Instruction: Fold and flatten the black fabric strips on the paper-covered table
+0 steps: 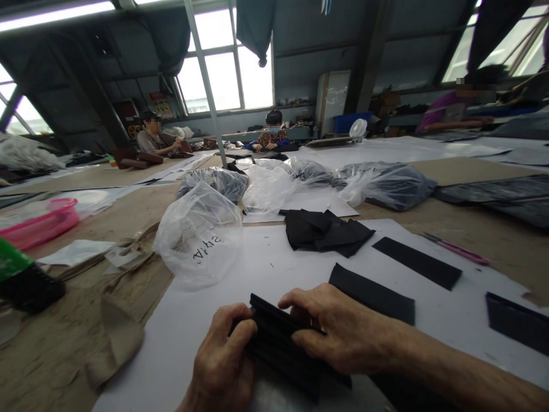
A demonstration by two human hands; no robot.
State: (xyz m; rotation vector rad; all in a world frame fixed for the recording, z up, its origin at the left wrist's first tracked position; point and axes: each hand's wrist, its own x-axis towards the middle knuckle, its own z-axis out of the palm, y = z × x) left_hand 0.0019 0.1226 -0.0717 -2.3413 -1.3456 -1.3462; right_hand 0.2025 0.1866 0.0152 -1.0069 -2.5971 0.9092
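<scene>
Both hands sit low over a white sheet point(266, 257): the left hand point(225, 357) curls its fingers around the near end of a ribbed stack of black fabric strips point(281, 343), while the right hand point(338, 335) lies over the top, thumb and fingers pinching it. Just beyond lie flat matte black rectangles point(416, 262), a loose heap of black cut pieces point(323, 230) and a crinkled clear plastic bag point(199, 234) with printed lettering. Brown cardboard point(463, 223) covers the table around them.

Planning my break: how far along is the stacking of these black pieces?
Done: nothing clearly finished shows. In hand: both hands, left and right, grip a stack of black pieces. Left: a loose pile and single strips on the white sheet.
</scene>
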